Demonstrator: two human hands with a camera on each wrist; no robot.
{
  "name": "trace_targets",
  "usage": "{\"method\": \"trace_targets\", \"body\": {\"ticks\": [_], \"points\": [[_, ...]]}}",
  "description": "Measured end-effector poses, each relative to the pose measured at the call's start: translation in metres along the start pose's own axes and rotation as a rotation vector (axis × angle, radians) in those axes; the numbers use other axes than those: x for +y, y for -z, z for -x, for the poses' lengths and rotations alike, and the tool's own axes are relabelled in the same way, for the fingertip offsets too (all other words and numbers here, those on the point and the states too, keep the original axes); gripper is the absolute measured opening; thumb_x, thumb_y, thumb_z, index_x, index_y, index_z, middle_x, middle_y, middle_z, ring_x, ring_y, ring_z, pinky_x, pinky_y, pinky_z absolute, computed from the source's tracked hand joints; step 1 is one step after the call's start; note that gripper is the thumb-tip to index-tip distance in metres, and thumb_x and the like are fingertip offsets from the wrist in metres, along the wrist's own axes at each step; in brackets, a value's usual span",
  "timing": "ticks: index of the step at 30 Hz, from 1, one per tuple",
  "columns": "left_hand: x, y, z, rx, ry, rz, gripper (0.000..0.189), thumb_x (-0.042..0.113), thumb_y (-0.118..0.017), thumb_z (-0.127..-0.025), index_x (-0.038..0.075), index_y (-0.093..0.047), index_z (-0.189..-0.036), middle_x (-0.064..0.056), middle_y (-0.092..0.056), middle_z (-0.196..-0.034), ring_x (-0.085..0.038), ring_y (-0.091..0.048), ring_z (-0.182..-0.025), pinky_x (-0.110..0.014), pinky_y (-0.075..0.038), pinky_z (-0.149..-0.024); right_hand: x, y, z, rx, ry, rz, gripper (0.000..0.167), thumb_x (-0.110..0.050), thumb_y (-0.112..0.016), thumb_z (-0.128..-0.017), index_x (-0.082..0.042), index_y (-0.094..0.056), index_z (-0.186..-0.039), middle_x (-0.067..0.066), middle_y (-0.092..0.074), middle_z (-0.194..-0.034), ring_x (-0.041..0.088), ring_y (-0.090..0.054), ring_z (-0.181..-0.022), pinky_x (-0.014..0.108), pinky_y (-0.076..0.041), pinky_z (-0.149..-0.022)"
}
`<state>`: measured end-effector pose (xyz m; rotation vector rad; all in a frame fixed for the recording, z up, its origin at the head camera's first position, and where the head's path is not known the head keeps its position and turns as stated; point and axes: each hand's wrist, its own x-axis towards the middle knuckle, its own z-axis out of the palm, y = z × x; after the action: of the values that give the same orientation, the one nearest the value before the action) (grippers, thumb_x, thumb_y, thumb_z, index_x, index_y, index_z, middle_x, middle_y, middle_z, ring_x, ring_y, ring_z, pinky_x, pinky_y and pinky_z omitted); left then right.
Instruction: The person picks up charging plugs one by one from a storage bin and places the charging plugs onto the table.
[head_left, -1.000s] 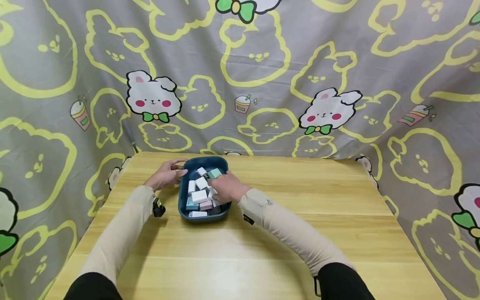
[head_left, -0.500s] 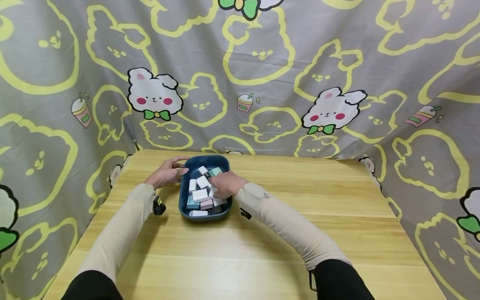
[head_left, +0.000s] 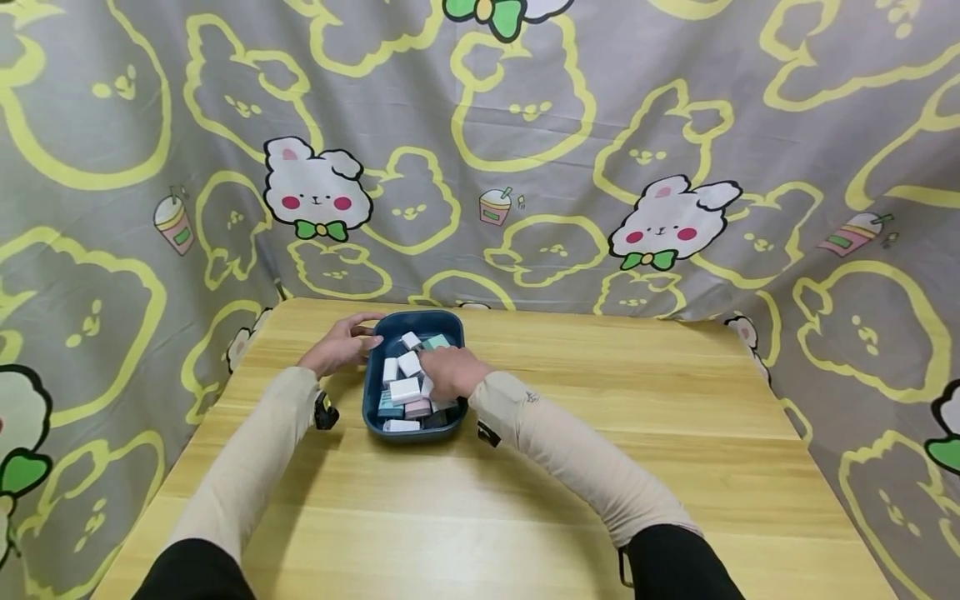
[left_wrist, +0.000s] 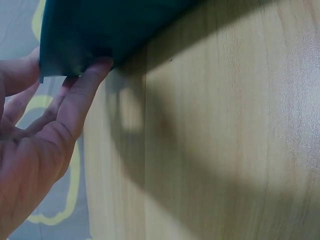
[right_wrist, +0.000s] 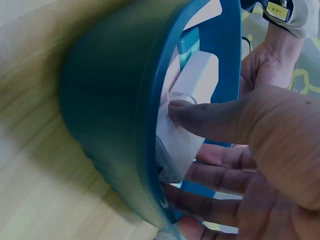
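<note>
Two hands are meeting at one blue bin (head_left: 416, 438), which is standing upright on the counter (head_left: 450, 517). Your left hand (head_left: 339, 346) is bracing its left side, fingers lying loosely extended and touching the outer wall. Your right hand (head_left: 450, 372) is crossing the right rim, its thumb and fingers pinching a white block (right_wrist: 180, 145) just inside the wall, among other small blocks (head_left: 406, 390). Likely faults: the block may be slipping if your thumb is bearing unevenly on its face; it may be snagging, since the rim is lying so close; neighbours may be tumbling, since they are crowding it; the bin may be skidding if your left fingers are bracing too lightly.
</note>
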<state>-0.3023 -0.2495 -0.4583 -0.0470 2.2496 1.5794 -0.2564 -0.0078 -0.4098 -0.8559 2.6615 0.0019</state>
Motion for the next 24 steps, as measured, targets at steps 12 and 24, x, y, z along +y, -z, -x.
{"method": "trace_targets", "body": {"ticks": [12,24], "points": [[0.000,0.000,0.000,0.008,0.016,-0.023,0.059,0.016,-0.053,-0.106,0.023,-0.030,-0.160,-0.027,-0.030,-0.160,-0.042,-0.046,-0.138,-0.057,-0.047,-0.110,0.028,0.004,-0.001,0.069,0.057,-0.374,0.030,-0.027,-0.083,-0.085,-0.009,-0.060,-0.090,-0.002,-0.056,-0.082,0.016,-0.056,-0.073,0.024,-0.042,-0.064],[-0.003,0.002,-0.004,-0.010,0.037,0.022,0.061,0.013,-0.053,-0.106,0.024,-0.029,-0.161,-0.026,-0.027,-0.161,-0.043,-0.043,-0.140,-0.060,-0.044,-0.110,0.069,0.017,-0.008,0.095,-0.092,-0.987,0.027,-0.021,-0.075,-0.093,-0.003,-0.058,-0.104,0.005,-0.064,-0.075,0.026,-0.073,-0.071,0.028,-0.054,-0.058]]}}
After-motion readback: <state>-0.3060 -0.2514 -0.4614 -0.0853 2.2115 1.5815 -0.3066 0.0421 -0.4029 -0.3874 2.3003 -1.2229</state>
